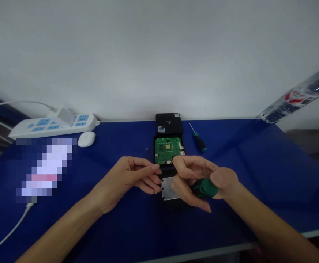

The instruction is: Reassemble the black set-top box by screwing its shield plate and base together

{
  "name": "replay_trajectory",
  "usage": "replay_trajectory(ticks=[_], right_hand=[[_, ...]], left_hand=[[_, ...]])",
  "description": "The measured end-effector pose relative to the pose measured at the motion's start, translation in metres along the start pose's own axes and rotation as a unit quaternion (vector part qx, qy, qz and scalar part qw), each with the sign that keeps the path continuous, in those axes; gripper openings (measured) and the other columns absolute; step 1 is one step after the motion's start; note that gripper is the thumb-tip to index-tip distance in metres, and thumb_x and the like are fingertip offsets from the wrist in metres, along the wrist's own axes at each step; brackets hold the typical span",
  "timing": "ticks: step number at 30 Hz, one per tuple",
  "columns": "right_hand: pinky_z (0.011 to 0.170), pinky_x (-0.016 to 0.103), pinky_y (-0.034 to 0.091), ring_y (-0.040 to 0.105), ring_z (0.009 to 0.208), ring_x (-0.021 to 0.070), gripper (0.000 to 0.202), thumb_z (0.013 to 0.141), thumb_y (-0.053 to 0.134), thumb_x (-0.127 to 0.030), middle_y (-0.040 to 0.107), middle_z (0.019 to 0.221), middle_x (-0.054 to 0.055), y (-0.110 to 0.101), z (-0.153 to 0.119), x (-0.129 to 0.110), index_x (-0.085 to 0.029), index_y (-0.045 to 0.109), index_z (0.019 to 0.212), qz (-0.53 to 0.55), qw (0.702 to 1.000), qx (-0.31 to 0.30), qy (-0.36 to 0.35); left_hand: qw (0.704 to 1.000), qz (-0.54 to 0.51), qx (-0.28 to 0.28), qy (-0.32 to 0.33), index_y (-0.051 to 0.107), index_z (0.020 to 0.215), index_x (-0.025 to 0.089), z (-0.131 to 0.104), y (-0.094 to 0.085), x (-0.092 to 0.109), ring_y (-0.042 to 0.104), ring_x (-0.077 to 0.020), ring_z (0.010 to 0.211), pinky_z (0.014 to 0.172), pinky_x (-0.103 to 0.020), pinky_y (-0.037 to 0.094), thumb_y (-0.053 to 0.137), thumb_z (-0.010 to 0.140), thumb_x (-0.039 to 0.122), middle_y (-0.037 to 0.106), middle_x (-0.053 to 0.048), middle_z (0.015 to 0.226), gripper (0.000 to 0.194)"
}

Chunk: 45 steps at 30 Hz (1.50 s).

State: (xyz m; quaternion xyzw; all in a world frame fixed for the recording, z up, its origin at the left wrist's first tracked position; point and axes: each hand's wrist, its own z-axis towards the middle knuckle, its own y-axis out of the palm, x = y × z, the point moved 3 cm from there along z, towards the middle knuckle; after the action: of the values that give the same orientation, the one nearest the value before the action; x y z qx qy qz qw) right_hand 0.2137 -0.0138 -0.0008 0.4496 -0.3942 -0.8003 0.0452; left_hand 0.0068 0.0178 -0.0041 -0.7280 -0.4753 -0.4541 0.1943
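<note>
A green circuit board point(164, 148) lies in a black housing at the middle of the blue table. Nearer to me is a dark part with a silver metal plate point(170, 188), partly covered by my right hand. My right hand point(200, 179) is wrapped round a green and black screwdriver point(205, 187), whose tip is hidden. At the left edge of the metal plate is my left hand point(144, 175), thumb and fingertips brought together; whatever may be between them is too small to make out. Behind the board sits a black cover point(169, 124) with a label and a sticker.
A second screwdriver point(199, 141) lies right of the board. Tiny screws point(146, 149) are on its left. Further left are a white case point(86, 139), a power strip point(86, 124) and a blurred-out device point(48, 164) with a cable. A bottle point(299, 96) leans at the right.
</note>
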Motion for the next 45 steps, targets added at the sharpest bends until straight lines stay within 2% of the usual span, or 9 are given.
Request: replay_trajectory(ticks=[5, 12, 23, 28, 33, 38, 41, 45], right_hand=[[0.050, 0.024, 0.034, 0.048, 0.048, 0.0126, 0.047, 0.089, 0.084, -0.054, 0.066, 0.068, 0.000, 0.0000, -0.0010, 0.0000, -0.023, 0.050, 0.091, 0.004, 1.000, 0.004, 0.008], [0.049, 0.024, 0.033, 0.046, 0.048, 0.0134, 0.046, 0.088, 0.083, -0.056, 0.066, 0.067, -0.001, -0.0002, -0.0013, 0.0016, -0.024, 0.050, 0.092, -0.004, 1.000, -0.001, 0.009], [0.048, 0.024, 0.033, 0.047, 0.047, 0.0134, 0.045, 0.090, 0.081, -0.055, 0.066, 0.065, -0.001, 0.0017, 0.0002, 0.0007, -0.024, 0.050, 0.091, -0.005, 1.000, -0.004, 0.005], [0.048, 0.024, 0.035, 0.049, 0.048, 0.0136, 0.040, 0.091, 0.080, -0.052, 0.067, 0.067, 0.000, -0.0024, 0.0008, 0.0024, -0.023, 0.052, 0.096, -0.002, 1.000, -0.027, -0.006], [0.048, 0.024, 0.035, 0.051, 0.049, 0.0135, 0.039, 0.091, 0.079, -0.050, 0.067, 0.068, -0.001, -0.0045, 0.0014, 0.0031, -0.023, 0.051, 0.097, 0.003, 0.999, -0.031, -0.008], [0.049, 0.024, 0.036, 0.051, 0.049, 0.0131, 0.035, 0.092, 0.078, -0.045, 0.068, 0.069, 0.000, -0.0033, 0.0015, 0.0032, -0.022, 0.052, 0.096, 0.006, 0.999, -0.038, -0.008], [0.049, 0.024, 0.037, 0.053, 0.049, 0.0126, 0.036, 0.092, 0.080, -0.045, 0.068, 0.072, 0.000, -0.0047, 0.0001, 0.0054, -0.020, 0.057, 0.103, 0.013, 0.999, -0.037, -0.010], [0.047, 0.023, 0.038, 0.051, 0.049, 0.0121, 0.047, 0.089, 0.084, -0.051, 0.066, 0.073, -0.002, -0.0061, -0.0007, 0.0076, -0.018, 0.062, 0.115, 0.017, 1.000, -0.022, -0.005]], left_hand=[[1.000, 0.007, -0.018, 0.006, 0.085, 0.088, 0.014, -0.0012, 0.0023, -0.0019, 0.082, -0.0190, 0.066, 0.061, -0.022, 0.068, 0.091, 0.090, 0.047, 0.083, -0.008, 0.075, 0.033], [1.000, 0.024, -0.013, 0.009, 0.085, 0.088, 0.014, -0.0005, 0.0008, -0.0004, 0.078, -0.0154, 0.060, 0.060, -0.020, 0.065, 0.090, 0.091, 0.048, 0.082, -0.007, 0.073, 0.034], [0.999, 0.034, -0.023, 0.013, 0.084, 0.082, 0.015, -0.0033, 0.0049, 0.0030, 0.076, -0.0162, 0.059, 0.057, -0.021, 0.063, 0.092, 0.087, 0.048, 0.079, -0.006, 0.069, 0.034], [0.999, 0.041, -0.010, 0.014, 0.084, 0.081, 0.016, -0.0008, 0.0034, 0.0022, 0.075, -0.0168, 0.058, 0.054, -0.022, 0.062, 0.094, 0.084, 0.048, 0.077, -0.005, 0.068, 0.033], [0.999, 0.041, -0.022, 0.006, 0.085, 0.083, 0.017, 0.0015, 0.0027, 0.0006, 0.076, -0.0167, 0.060, 0.056, -0.021, 0.062, 0.093, 0.086, 0.048, 0.078, -0.005, 0.068, 0.032], [0.999, 0.030, -0.012, 0.007, 0.085, 0.082, 0.017, 0.0016, 0.0008, 0.0010, 0.074, -0.0152, 0.058, 0.056, -0.020, 0.061, 0.094, 0.085, 0.040, 0.078, -0.004, 0.068, 0.025], [1.000, 0.020, -0.010, 0.007, 0.087, 0.084, 0.018, 0.0006, 0.0001, 0.0022, 0.072, -0.0152, 0.054, 0.051, -0.020, 0.059, 0.094, 0.085, 0.040, 0.075, -0.003, 0.065, 0.023], [1.000, 0.020, 0.002, 0.013, 0.088, 0.085, 0.019, -0.0009, -0.0010, 0.0030, 0.071, -0.0144, 0.054, 0.052, -0.021, 0.059, 0.092, 0.088, 0.044, 0.076, -0.003, 0.067, 0.026]])
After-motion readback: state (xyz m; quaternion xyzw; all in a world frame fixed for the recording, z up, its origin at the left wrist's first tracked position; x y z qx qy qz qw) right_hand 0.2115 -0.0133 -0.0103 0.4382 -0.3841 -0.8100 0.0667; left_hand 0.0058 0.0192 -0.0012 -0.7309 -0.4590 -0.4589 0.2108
